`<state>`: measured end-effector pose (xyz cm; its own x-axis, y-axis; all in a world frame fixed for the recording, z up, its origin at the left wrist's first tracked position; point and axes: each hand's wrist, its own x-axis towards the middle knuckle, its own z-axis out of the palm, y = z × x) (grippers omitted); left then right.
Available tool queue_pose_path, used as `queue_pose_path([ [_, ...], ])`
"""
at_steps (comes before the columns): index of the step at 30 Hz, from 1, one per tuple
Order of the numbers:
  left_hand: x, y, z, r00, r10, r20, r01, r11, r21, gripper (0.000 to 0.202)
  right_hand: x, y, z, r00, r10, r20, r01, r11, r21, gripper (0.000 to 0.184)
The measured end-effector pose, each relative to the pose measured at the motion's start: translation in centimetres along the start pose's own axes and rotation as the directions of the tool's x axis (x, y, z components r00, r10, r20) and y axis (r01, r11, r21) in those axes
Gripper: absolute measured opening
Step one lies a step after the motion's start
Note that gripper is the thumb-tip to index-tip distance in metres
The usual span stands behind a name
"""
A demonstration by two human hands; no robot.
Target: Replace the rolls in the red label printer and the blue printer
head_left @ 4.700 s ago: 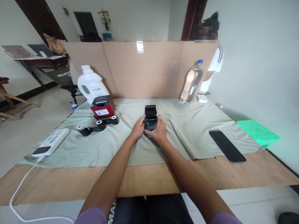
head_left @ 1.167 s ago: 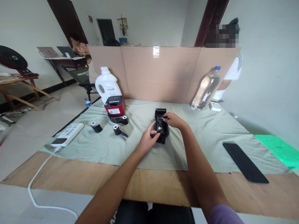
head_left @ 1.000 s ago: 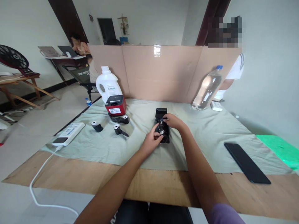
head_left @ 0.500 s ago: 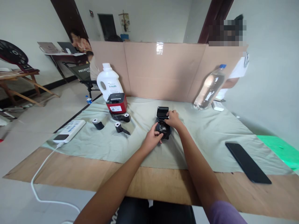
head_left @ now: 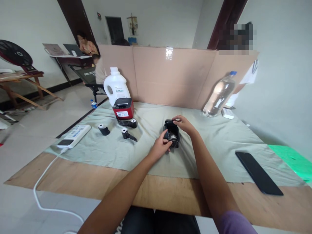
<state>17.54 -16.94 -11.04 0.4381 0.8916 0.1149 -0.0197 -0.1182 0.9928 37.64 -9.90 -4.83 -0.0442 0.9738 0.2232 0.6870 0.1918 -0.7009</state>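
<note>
A small black box-shaped device with a hinged lid, resembling a portable receipt printer (head_left: 174,136), stands on the cloth in front of me. Its lid (head_left: 169,123) is tilted up at the far end, and something shiny, perhaps clear plastic, shows inside. My left hand (head_left: 160,145) grips the near left side, thumb over the edge. At the lid's upper right edge, my right hand (head_left: 184,124) pinches with fingers and thumb. To the left lie three small paper rolls with dark outer wraps: one roll (head_left: 104,130), a second roll (head_left: 127,134) and a third roll (head_left: 129,123).
A red-and-black printer (head_left: 123,109) stands before a white jug (head_left: 117,86). A power strip (head_left: 74,136) lies left, a phone (head_left: 258,173) right. A clear bottle (head_left: 219,95) leans by the cardboard screen (head_left: 170,78). People are beyond it.
The black device's lid has swung from nearly upright to a lower angle. My right hand has moved from the device's inside edge up to the lid. My left hand stays on the side.
</note>
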Motion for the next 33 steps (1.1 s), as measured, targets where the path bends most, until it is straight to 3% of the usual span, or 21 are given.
queue_pose_path([
  [4, -0.2, 0.4, -0.1, 1.0, -0.003, -0.008, 0.003, 1.0, 0.008, 0.078, -0.3, -0.1, -1.2, 0.978, -0.021, 0.209, 0.039, 0.996, -0.083, 0.025],
  [7, -0.3, 0.7, -0.2, 1.0, -0.007, -0.02, 0.007, 1.0, 0.019, 0.078, -0.4, 0.0, -1.2, 0.976, 0.025, 0.215, 0.008, 0.989, -0.148, 0.03],
  [11, -0.4, 1.1, -0.4, 0.998, -0.03, -0.06, 0.031, 0.999, 0.028, 0.075, -0.6, -0.1, -0.8, 0.966, 0.161, 0.201, -0.147, 0.986, -0.083, 0.05],
  [15, -0.3, 1.3, -0.5, 0.993, -0.063, -0.096, 0.069, 0.996, 0.063, 0.072, -1.2, -0.7, -0.5, 0.887, 0.384, 0.256, -0.408, 0.912, 0.046, 0.062],
  [18, -0.2, 1.1, -0.7, 0.988, 0.002, -0.154, 0.03, 0.977, 0.21, 0.066, -1.5, -1.1, -0.3, 0.838, 0.474, 0.271, -0.508, 0.858, 0.07, 0.065],
  [22, 0.2, 0.9, -1.9, 0.961, 0.12, -0.25, 0.009, 0.887, 0.462, 0.052, -1.8, -1.3, -0.1, 0.836, 0.487, 0.254, -0.524, 0.845, 0.108, 0.065],
  [28, 0.9, 0.6, -3.3, 0.993, 0.119, 0.015, -0.091, 0.669, 0.738, 0.075, -1.6, -1.3, 0.0, 0.812, 0.534, 0.234, -0.572, 0.809, 0.138, 0.072],
  [33, 1.0, 0.4, -3.0, 0.994, 0.101, 0.045, -0.099, 0.625, 0.775, 0.089, -1.1, -1.4, 0.1, 0.802, 0.552, 0.23, -0.588, 0.798, 0.135, 0.061],
])
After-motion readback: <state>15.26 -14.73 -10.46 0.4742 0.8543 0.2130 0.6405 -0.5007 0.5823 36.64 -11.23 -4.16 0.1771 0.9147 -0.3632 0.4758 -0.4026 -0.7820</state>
